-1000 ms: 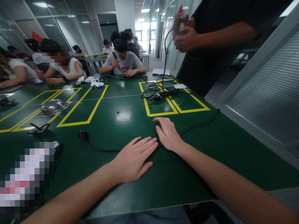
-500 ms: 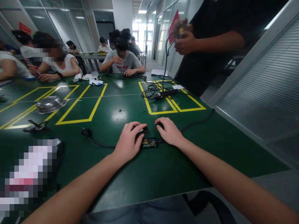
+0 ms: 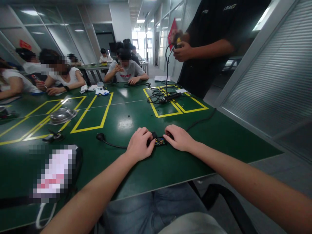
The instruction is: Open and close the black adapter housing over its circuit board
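A small black device with an exposed circuit board (image 3: 160, 141) lies on the green table between my hands. My left hand (image 3: 141, 143) curls its fingers and thumb at the board's left end, closed on a black plastic cover (image 3: 154, 134) of which only a part shows. At the right end, my right hand (image 3: 179, 138) rests with bent fingers and the thumb close to the board. Something dark sits between that thumb and forefinger, too hidden to name. A black cord with a plug (image 3: 100, 136) runs out from under my left hand.
A pixelated bag-like object (image 3: 57, 170) lies at the left. Beyond are a metal bowl (image 3: 63, 115), gloves (image 3: 102, 92) and a tangle of black cables (image 3: 162, 97). A person in black (image 3: 202, 48) stands at the right; others sit across the green table (image 3: 185, 169).
The black cover in my left hand has moved closer over the board, hiding more of its left side. The view has shifted; my right hand stays near the board's right end.
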{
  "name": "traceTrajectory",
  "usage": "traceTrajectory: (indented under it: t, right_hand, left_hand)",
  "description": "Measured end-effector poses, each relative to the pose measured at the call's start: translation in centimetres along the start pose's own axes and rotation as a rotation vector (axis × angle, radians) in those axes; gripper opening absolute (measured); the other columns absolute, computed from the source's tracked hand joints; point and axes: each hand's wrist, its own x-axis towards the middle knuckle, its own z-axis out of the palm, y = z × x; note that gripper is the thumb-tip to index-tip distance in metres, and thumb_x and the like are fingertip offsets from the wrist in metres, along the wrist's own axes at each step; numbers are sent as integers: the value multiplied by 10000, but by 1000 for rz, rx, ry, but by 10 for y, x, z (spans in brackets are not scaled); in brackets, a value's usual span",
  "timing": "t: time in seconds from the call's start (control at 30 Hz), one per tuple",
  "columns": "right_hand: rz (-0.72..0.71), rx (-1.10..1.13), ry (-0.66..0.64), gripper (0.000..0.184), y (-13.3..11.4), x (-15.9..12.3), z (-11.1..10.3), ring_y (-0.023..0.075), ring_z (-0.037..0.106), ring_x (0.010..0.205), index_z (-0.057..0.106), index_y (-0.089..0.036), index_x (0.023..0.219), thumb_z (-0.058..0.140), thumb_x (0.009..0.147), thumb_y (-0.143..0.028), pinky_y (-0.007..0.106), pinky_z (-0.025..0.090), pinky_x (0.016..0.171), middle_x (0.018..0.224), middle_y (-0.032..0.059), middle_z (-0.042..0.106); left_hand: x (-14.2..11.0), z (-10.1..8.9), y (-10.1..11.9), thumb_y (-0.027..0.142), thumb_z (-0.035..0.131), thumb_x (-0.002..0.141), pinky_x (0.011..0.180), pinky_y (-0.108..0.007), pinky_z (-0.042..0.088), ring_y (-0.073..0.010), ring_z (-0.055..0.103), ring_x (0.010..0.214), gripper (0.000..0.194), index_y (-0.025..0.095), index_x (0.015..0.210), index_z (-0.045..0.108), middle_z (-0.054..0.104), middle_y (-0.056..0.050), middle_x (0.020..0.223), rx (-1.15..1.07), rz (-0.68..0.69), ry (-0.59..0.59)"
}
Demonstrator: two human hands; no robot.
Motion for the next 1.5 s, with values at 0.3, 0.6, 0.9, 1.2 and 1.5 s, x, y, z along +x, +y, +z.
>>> traceTrajectory:
  t: [0.3,0.6,0.9,1.2,1.5]
  right_hand:
    - [15,1,-24,261,-17,-20,4,295,640,1034,592,-198,1277,613,1030,-279,446,509,951,1124,118,700]
    - [35,17,-2,104,-15,-12,8,260,644,982,608,-217,1083,606,988,-176,398,518,897,1056,83,694]
    - [31,15,34,105,-15,-10,8,229,626,948,633,-203,1029,534,1058,-179,374,505,902,1005,64,664]
    - [72,-82,23,226,-9,-4,12,227,699,1000,708,-170,1072,700,1067,-396,440,591,930,1080,47,720]
    - [123,-145,50,234,-14,-2,11,242,706,1056,714,-170,1134,703,1067,-394,462,597,960,1151,65,727]
  left_hand:
    - [-12,-6,5,376,653,1014,808,-389,563,-300,702,973,153,224,1008,635,723,-87,990,95,-26,-87]
    - [-11,-5,0,412,700,1000,788,-341,573,-251,739,895,179,238,984,664,759,-42,989,43,-56,-90]
    - [-18,-9,1,283,587,1025,861,-369,569,-263,735,920,172,212,946,722,757,-85,965,45,-90,-13]
    - [-14,-6,-5,273,612,974,830,-399,579,-284,704,892,160,217,876,726,741,-89,909,73,-112,22]
    - [0,-4,-24,201,554,1001,1190,-539,503,-323,623,1340,381,231,1315,768,736,-115,1420,45,-148,92]
